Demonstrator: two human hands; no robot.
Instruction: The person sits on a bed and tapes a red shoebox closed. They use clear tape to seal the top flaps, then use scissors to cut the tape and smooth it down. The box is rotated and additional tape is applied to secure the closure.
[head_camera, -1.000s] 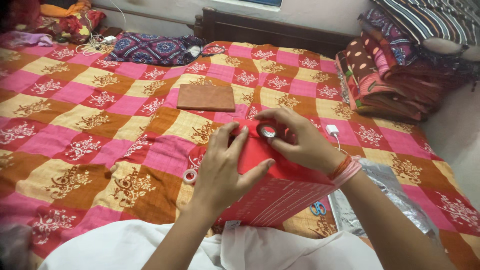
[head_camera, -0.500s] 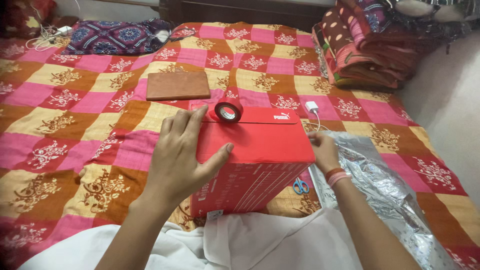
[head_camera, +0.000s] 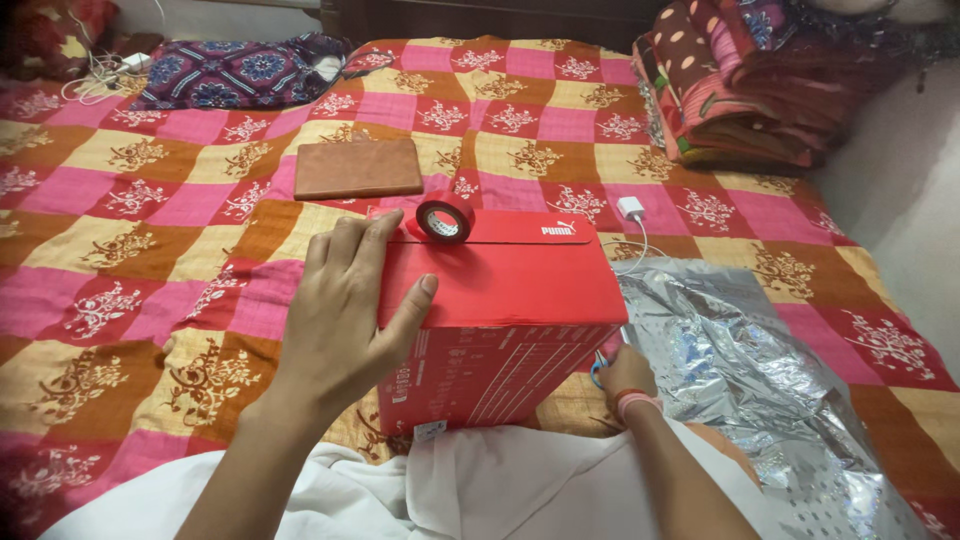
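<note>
- Since the earlier frame our right hand has dropped from the right edge of the red box down to its near right corner, by the blue-handled scissors on the bed.
- The red box stands near the bed's front edge, just ahead of our lap, with the red tape roll resting on the far edge of its lid.
- Our left hand lies flat on the lid's left side, fingers spread and thumb on top, pressing rather than clasping anything.
- Our right hand's grip we cannot tell: the fingers are tucked behind the box corner, touching or nearly touching the scissors.
- To do this well, we judge the left palm should keep the box steady so the tape roll does not roll off while the other hand works low.
- Crinkled silver foil sheet spreads to the right of the box, its end cut off by the frame.
- A white charger lies beyond the box; a brown flat case sits further up the bed.
- The scissor blades are hidden.
</note>
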